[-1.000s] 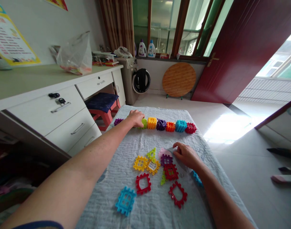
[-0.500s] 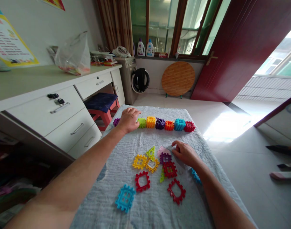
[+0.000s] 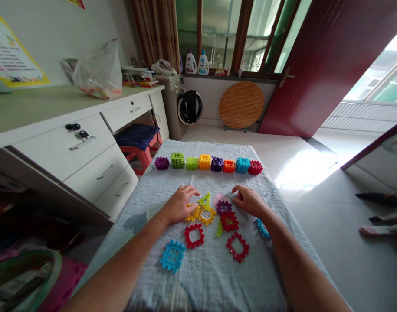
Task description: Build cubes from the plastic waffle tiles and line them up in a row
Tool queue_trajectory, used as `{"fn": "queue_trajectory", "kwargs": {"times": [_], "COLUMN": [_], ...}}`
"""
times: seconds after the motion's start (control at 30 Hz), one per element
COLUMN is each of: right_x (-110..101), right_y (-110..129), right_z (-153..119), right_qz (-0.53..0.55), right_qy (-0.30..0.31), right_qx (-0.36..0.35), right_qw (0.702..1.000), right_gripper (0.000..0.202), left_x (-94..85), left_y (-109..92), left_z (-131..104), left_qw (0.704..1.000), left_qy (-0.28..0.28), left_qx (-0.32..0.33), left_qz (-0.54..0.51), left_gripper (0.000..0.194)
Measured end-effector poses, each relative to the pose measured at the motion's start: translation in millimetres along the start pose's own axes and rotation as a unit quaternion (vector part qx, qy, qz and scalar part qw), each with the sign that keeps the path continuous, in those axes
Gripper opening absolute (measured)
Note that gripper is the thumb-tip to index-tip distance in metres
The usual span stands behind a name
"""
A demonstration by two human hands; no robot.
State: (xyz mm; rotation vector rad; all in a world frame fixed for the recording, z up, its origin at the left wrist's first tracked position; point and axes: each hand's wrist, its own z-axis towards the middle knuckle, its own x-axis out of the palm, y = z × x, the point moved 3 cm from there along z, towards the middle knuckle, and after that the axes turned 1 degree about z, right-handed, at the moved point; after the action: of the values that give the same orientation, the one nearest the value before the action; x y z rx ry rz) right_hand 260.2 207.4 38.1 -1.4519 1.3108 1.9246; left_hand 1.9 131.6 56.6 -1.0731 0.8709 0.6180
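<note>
My left hand [image 3: 181,204] is over a yellow toothed piece, partly hiding it, with thumb and fingers apart. Beside it lie another yellow piece [image 3: 206,215] and a light green triangle [image 3: 205,201]. My right hand [image 3: 249,200] rests on the cloth with fingers loosely curled and apart, right of a purple piece [image 3: 223,207]. A red piece [image 3: 229,221] overlaps a green one. Nearer are two red frames [image 3: 195,235] [image 3: 237,247] and a blue square [image 3: 173,256]. Across the far end runs a row of coloured blocks, from purple [image 3: 162,163] to red [image 3: 255,167].
A pale cloth [image 3: 136,251] covers the table. On the left stand a white desk [image 3: 84,151] and a stool [image 3: 138,136]. A washing machine [image 3: 172,102] and a round wooden board [image 3: 241,105] are behind. A pink basket [image 3: 66,277] is at lower left.
My left hand has come back from the far row to the yellow piece, uncovering a green block in the row. My right hand has barely moved. The view has shifted slightly.
</note>
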Motion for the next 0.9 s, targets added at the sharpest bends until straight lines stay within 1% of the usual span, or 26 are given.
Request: {"fn": "queue_trajectory", "kwargs": {"times": [0.1, 0.2, 0.27, 0.3, 0.33, 0.4, 0.47, 0.5, 0.57, 0.73, 0.8, 0.9], "right_x": [-2.5, -8.8, -12.4, -13.0, -12.5, -9.1, -5.0, -3.5, -2.6, -7.0, -7.9, -7.1], "right_y": [2.1, 12.5, 23.8, 29.7, 35.2, 43.3, 46.7, 47.3, 48.2, 48.2, 42.3, 25.8], "right_z": [-0.8, -3.0, -5.9, -7.7, -9.8, -13.9, -17.0, -17.9, -18.5, -15.2, -11.9, -7.0], "right_qz": [0.017, 0.071, 0.101, 0.108, 0.109, 0.093, 0.066, 0.055, 0.046, 0.073, 0.086, 0.085], "right_qy": [0.002, -0.012, -0.004, 0.012, 0.035, 0.081, 0.105, 0.108, 0.105, 0.09, 0.061, 0.008], "right_qx": [-0.011, -0.034, -0.067, -0.086, -0.106, -0.135, -0.145, -0.145, -0.143, -0.131, -0.118, -0.075], "right_qw": [1.0, 0.997, 0.993, 0.99, 0.988, 0.983, 0.982, 0.982, 0.983, 0.985, 0.987, 0.994], "right_gripper": [0.022, 0.021, 0.019, 0.02, 0.023, 0.04, 0.059, 0.063, 0.061, 0.037, 0.033, 0.037], "left_x": [5.9, 9.1, 10.1, 10.1, 10.1, 9.6, 9.0, 8.6, 7.9, 7.6, 8.5, 9.7], "left_y": [15.2, 30.1, 35.0, 35.8, 35.9, 35.1, 34.3, 34.1, 34.0, 34.6, 35.5, 36.7], "left_z": [-3.2, -5.3, -6.1, -6.4, -6.6, -6.8, -7.0, -7.0, -6.9, -6.6, -6.7, -7.1], "left_qw": [0.998, 0.993, 0.991, 0.991, 0.992, 0.992, 0.992, 0.992, 0.992, 0.991, 0.991, 0.989], "left_qy": [-0.033, -0.052, -0.055, -0.056, -0.056, -0.055, -0.052, -0.05, -0.047, -0.044, -0.044, -0.044], "left_qx": [-0.039, -0.076, -0.081, -0.078, -0.074, -0.068, -0.068, -0.07, -0.072, -0.071, -0.074, -0.081], "left_qz": [-0.039, -0.074, -0.087, -0.089, -0.089, -0.089, -0.092, -0.094, -0.097, -0.1, -0.107, -0.119], "left_gripper": [0.022, 0.019, 0.019, 0.02, 0.02, 0.02, 0.02, 0.02, 0.021, 0.02, 0.02, 0.022]}}
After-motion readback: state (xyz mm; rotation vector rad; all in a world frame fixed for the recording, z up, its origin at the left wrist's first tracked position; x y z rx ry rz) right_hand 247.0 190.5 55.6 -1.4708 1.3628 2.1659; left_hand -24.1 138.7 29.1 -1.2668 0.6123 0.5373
